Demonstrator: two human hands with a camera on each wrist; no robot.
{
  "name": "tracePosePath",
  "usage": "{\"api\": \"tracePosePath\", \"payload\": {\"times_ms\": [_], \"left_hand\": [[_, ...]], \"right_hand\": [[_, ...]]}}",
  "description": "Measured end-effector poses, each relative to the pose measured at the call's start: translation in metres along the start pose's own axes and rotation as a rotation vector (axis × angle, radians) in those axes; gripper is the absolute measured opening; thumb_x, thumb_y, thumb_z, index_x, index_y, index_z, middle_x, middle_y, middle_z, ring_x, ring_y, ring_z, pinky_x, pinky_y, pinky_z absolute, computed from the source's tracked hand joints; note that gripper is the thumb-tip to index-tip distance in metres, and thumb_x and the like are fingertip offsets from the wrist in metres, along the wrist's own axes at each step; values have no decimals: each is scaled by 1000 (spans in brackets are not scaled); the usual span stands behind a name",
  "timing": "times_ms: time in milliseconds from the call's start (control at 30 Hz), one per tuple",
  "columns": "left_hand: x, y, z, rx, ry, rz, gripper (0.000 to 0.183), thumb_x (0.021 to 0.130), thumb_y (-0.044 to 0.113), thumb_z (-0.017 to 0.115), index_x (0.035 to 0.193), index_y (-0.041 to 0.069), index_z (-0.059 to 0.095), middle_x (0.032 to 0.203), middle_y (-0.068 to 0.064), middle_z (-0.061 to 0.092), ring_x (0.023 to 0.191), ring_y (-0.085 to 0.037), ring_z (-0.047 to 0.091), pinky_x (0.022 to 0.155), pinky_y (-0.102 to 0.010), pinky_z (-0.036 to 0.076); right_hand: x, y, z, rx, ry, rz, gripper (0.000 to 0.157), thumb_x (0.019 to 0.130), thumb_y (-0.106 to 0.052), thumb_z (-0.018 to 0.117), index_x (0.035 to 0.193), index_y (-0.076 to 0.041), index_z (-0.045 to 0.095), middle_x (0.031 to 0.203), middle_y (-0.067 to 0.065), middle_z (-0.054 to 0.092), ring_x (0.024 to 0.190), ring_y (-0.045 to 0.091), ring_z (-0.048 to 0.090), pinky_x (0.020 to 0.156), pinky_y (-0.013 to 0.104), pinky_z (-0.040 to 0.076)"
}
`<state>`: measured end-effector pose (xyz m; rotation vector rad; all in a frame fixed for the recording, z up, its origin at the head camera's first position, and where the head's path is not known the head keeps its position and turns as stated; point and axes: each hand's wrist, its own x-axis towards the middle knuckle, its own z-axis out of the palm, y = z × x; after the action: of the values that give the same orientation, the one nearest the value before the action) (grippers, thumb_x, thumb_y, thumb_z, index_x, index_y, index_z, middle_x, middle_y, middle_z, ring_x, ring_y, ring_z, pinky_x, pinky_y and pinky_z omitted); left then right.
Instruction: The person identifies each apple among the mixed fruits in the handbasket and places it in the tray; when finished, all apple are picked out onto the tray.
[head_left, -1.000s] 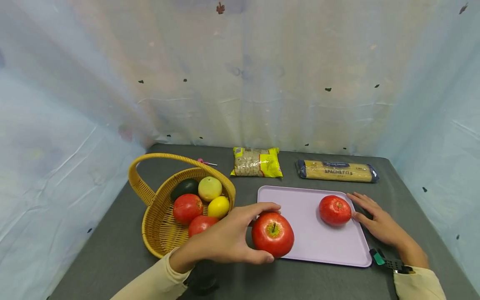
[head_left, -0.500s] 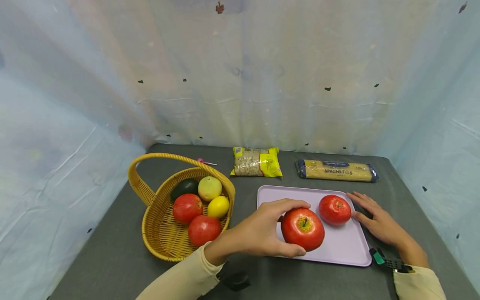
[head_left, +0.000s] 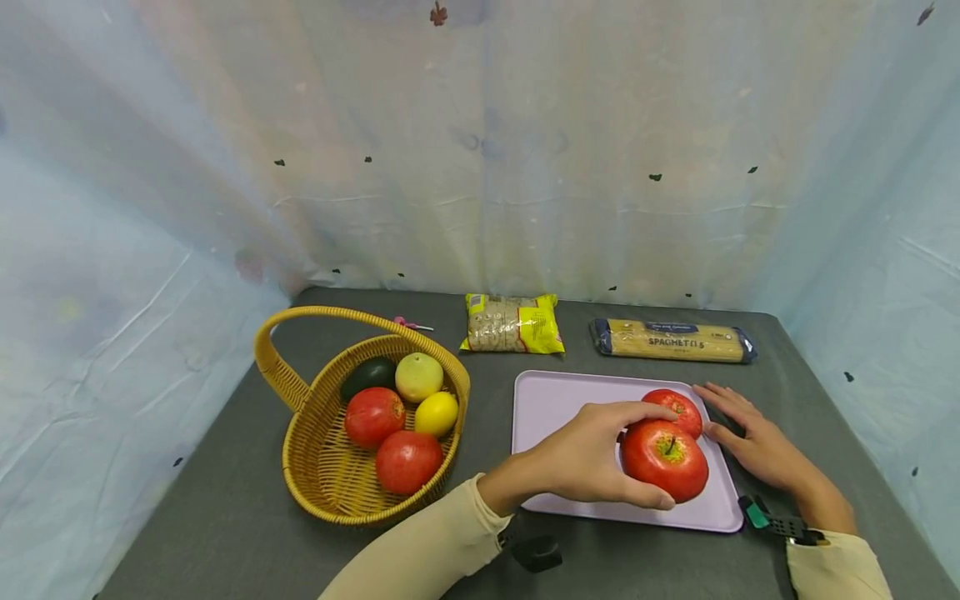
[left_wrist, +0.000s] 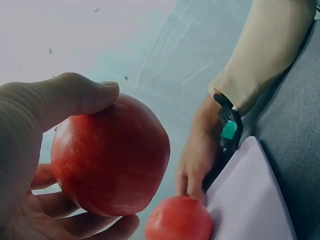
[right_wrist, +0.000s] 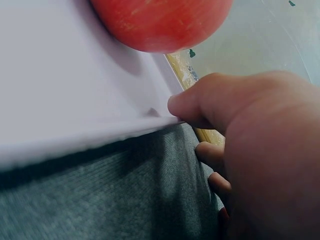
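Observation:
My left hand grips a red apple with a short stem, thumb on the near side and fingers on the far side. It is over the right half of a pale lilac tray. A second red fruit, apple-like, lies on the tray behind it, partly hidden in the head view. In the left wrist view the held apple appears above that fruit. My right hand rests at the tray's right edge, its thumb touching the rim and its fingers extended outside.
Left of the tray stands a yellow wicker basket holding several fruits, among them a lemon. Behind lie a yellow bag, a spaghetti pack and a small pink-handled tool. Curtains enclose the dark table.
My left hand has carried the apple rightward, from the tray's left side to just in front of the other red fruit. My right hand has stayed in place.

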<state>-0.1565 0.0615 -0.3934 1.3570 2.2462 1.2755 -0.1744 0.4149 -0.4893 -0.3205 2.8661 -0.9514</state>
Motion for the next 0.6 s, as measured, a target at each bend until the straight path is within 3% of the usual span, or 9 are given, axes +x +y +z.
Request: {"api": "tracePosePath", "payload": {"times_ms": [300,600], "left_hand": [[25,-13,25,34,-38,-54,79,88,40,92,156,21,56,143,8,65,118,3,61,91,-5,49],[31,-28,52,95,-79,-147,79,87,46,93,154,25,58,142,15,66,121,4,59,96,-7,47]], "right_hand": [[-1,0,0,29,12,-31,67,110,-28,65,169,-11,39,172,37,29,158,68,14,105,97,19],[-1,2,-1,28,16,-53,67,109,-25,66,169,-11,40,171,37,30,157,68,16,104,96,22]]}}
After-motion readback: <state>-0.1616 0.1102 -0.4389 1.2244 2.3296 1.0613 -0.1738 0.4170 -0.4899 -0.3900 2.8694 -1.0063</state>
